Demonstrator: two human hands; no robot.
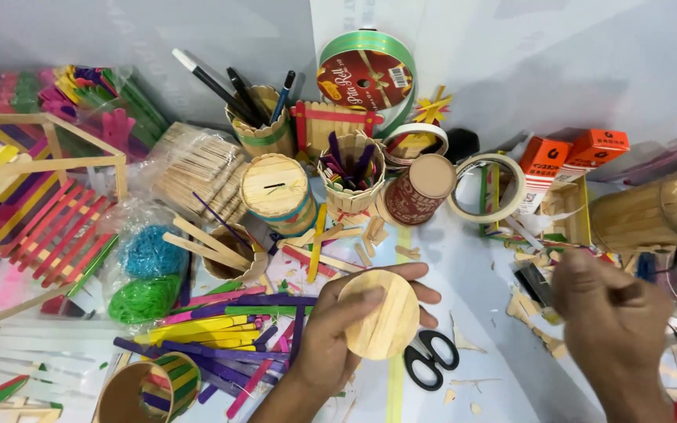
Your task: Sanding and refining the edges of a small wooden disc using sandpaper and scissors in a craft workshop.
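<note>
My left hand (pixel 331 337) holds a round disc of glued wooden craft sticks (pixel 379 315) flat-side up above the table, fingers curled round its edge. Black-handled scissors (pixel 430 358) lie just to its right. My right hand (pixel 613 321) hovers at the right with fingers closed; it is blurred, and whether anything small sits in it I cannot tell. Loose coloured craft sticks (pixel 221 329) lie in a heap left of my left hand.
Stick-covered cups with pens (pixel 260 125) and sticks (pixel 352 168), a slotted round box (pixel 278 192), a ribbon spool (pixel 366 74), tape rolls (pixel 489 188), orange boxes (pixel 573 153), a stick house frame (pixel 41 196), bags of blue and green bands (pixel 146 274), wood scraps.
</note>
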